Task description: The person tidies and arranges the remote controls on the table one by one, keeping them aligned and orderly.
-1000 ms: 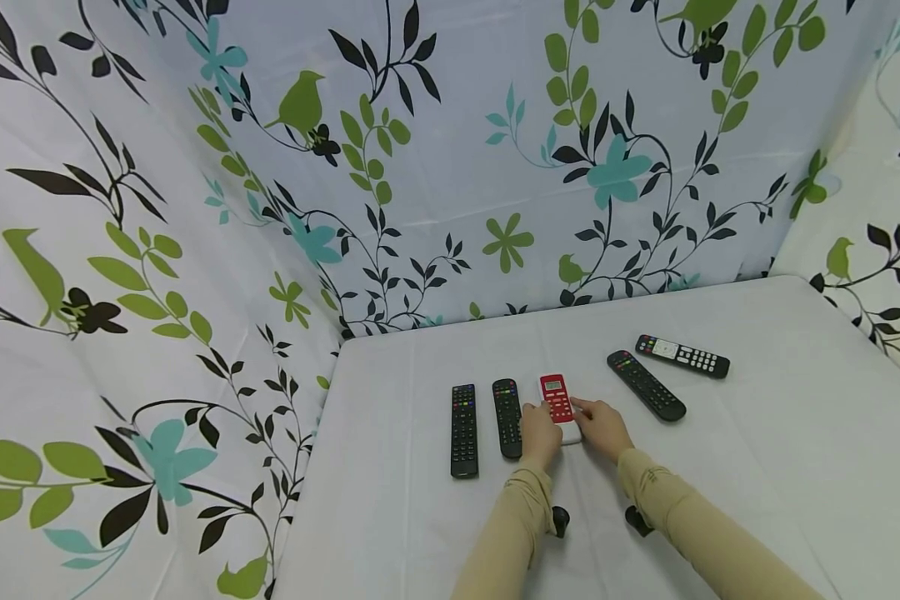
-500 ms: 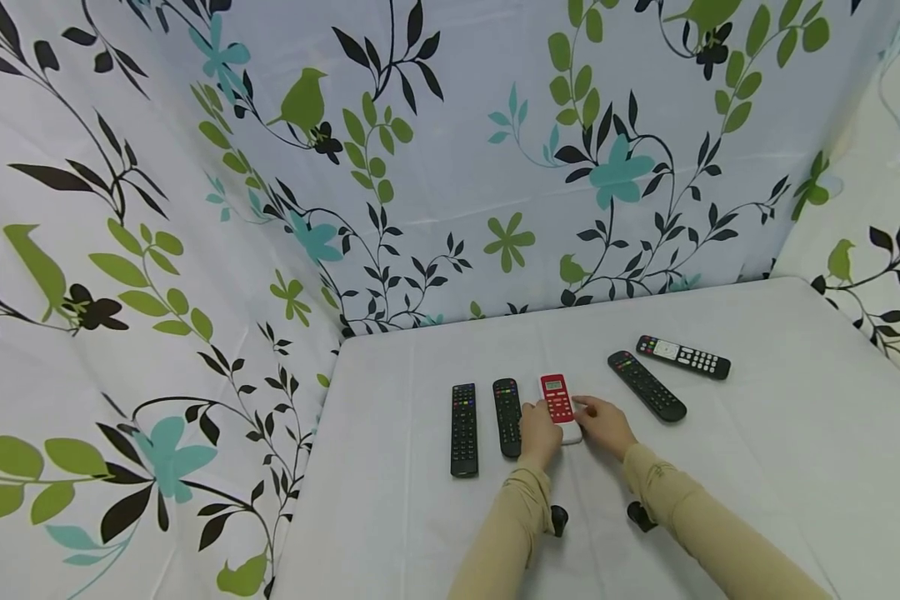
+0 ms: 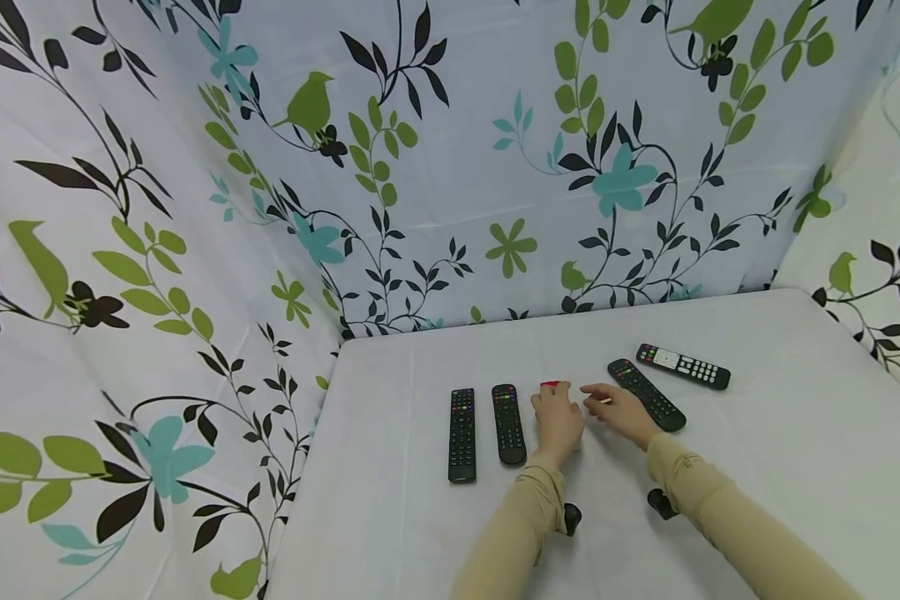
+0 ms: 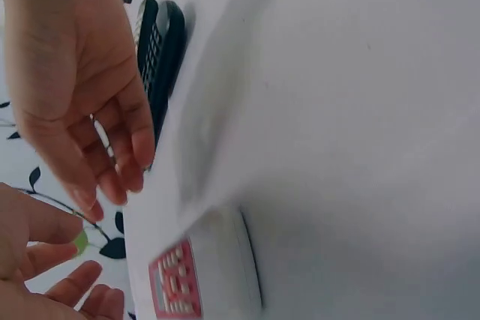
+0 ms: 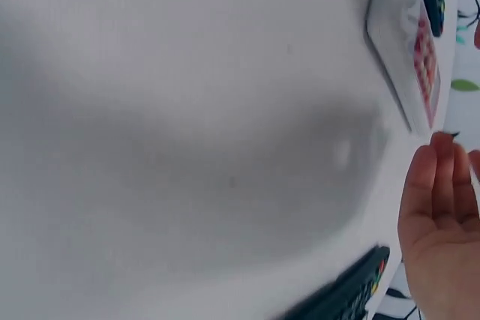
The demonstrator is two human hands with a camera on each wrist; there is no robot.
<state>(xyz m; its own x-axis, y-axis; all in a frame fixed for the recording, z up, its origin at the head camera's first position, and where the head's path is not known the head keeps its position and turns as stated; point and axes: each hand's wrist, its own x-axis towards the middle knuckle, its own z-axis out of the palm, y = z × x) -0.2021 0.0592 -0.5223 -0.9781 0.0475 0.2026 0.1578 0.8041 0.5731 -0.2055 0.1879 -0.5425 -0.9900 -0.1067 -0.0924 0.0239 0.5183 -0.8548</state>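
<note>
A red and white remote control (image 4: 214, 264) lies on the table, mostly hidden by my left hand in the head view. My left hand (image 3: 558, 421) hovers above it with relaxed, slightly bent fingers, holding nothing; a gap to the remote shows in the left wrist view. To its right, my right hand (image 3: 622, 410) is raised over the table with loosely extended fingers and holds nothing. It overlaps the near side of a black remote control (image 3: 648, 396) in the head view. A second black remote control (image 3: 508, 425) lies just left of my left hand.
Another long black remote control (image 3: 462, 435) lies farther left. At the right, a black remote control with white buttons (image 3: 682, 367) lies at a slant behind its neighbour. The white table (image 3: 390, 533) meets a patterned curtain (image 3: 420, 167) at the back and sides.
Both hands have let go of the red and white remote and lifted. The left hand has shifted right over the remote; the right hand has moved right, away from it.
</note>
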